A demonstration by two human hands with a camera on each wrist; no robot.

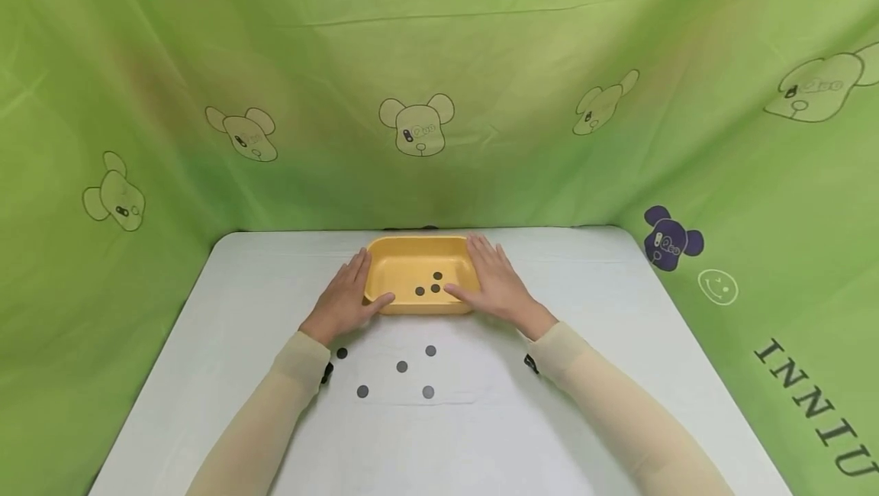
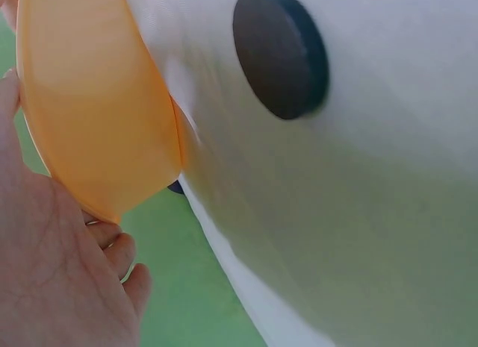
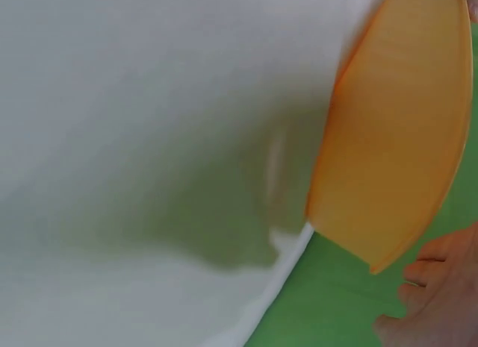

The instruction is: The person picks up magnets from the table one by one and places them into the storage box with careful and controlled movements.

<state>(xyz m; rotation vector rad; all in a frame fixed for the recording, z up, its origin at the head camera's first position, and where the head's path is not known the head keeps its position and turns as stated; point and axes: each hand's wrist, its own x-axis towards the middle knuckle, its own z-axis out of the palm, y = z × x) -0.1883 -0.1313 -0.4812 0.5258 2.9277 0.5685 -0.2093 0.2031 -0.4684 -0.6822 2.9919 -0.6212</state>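
Note:
A yellow rectangular basin [image 1: 391, 267] stands at the far side of the table, with three flat black discs [image 1: 420, 291] inside. Along its left end my left hand [image 1: 343, 297] lies with extended fingers, the thumb near the front rim. In the left wrist view its fingers rest at the basin's rim [image 2: 112, 123]. My right hand [image 1: 501, 286] is at the other end, fingers straight along the side and thumb reaching over the front corner. The right wrist view has its fingers [image 3: 429, 269] beside the basin's corner.
Several more black discs [image 1: 401, 366] lie scattered on the white table [image 1: 604, 297] in front of the basin, one close to my left wrist. Green cloth [image 1: 494, 183] with printed bear heads hangs behind and at both sides.

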